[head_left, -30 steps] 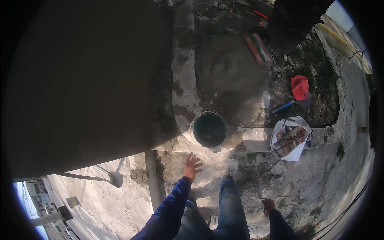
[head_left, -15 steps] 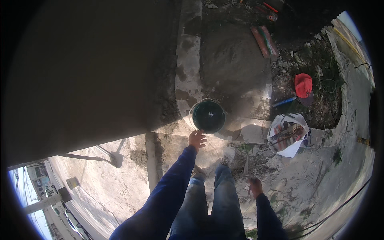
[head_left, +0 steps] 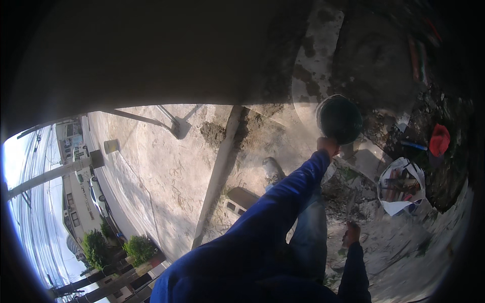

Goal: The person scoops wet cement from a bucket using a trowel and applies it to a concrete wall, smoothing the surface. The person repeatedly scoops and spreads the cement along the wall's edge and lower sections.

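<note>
A dark green bucket (head_left: 348,121) stands at the corner of the concrete strip, its inside in shadow. My left hand (head_left: 328,145) is closed at its near rim, with the left arm in a blue sleeve stretched across to it. Whether the fingers hold the rim or the handle cannot be made out. Lower down, beside my leg, my right hand (head_left: 352,234) hangs over the rubble with its fingers curled; what is in them, if anything, is too dark to see.
A white sack (head_left: 422,184) of tools sits right of the bucket, near a red cap (head_left: 439,140) and a blue-handled tool (head_left: 414,145). A long-handled tool (head_left: 172,123), a hollow block (head_left: 242,198) and a wooden plank (head_left: 217,179) lie to the left. A dark wall fills the upper left.
My view has swung left, showing more street and shifting the bucket rightward in the picture. My left hand has gone from open fingers beside the bucket to closed at its rim.
</note>
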The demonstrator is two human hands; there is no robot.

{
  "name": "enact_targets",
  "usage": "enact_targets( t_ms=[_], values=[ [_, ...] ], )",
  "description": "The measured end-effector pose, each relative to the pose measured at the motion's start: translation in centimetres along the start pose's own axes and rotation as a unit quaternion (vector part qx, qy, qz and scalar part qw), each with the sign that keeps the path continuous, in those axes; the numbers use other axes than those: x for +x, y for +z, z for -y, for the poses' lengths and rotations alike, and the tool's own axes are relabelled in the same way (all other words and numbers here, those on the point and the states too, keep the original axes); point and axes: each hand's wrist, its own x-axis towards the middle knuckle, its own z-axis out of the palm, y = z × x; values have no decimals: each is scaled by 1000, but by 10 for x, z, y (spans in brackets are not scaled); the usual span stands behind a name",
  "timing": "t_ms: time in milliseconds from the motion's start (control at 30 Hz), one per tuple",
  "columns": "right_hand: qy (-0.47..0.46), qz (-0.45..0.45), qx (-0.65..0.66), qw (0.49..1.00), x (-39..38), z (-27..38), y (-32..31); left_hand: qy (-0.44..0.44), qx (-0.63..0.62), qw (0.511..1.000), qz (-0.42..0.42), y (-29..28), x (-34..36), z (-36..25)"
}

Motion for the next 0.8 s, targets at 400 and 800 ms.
enact_targets(
  t_ms=[400, 800],
  values=[
    [-160, 55, -138, 976, 20, 43, 23, -49, -127, 989, 59, -13, -55, 50],
    [-323, 157, -423, 832, -61, 156, 239, 108, 570, 812, -59, -439, -88, 128]
  ],
)
